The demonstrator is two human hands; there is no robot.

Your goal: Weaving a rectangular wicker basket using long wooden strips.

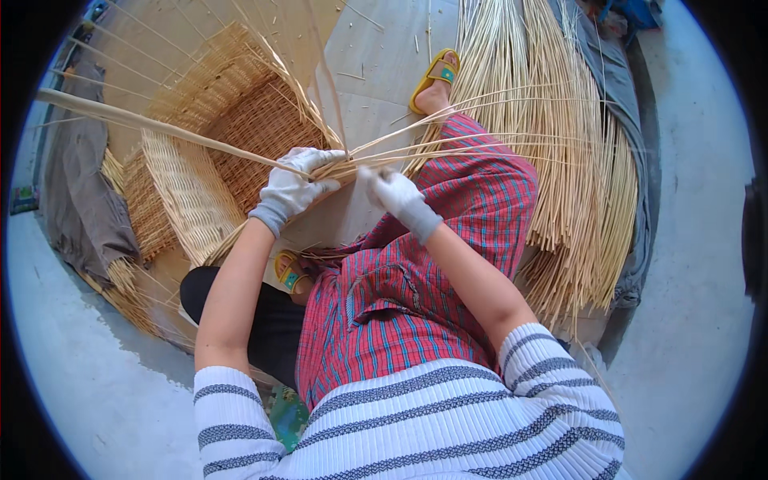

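A rectangular wicker basket [190, 192] lies tilted at the left, its inside showing darker brown weave and paler upper bands. My left hand [292, 186], in a white glove with a grey cuff, grips wicker rods [416, 152] at the basket's near right corner. From that corner the rods fan out to the right over my leg. One thicker pale rod [160, 126] runs from the upper left to my left hand. Just right of the corner is my right hand [394, 196], gloved alike. Motion blurs its fingers, so their grip cannot be made out.
A large pile of long loose wicker rods [552, 160] lies at the right on dark cloth [632, 208]. Grey cloth [88, 168] partly covers more rods at the left. Upright stakes stick out from the basket's far side. My foot in a yellow slipper [438, 78] rests ahead, with scraps nearby.
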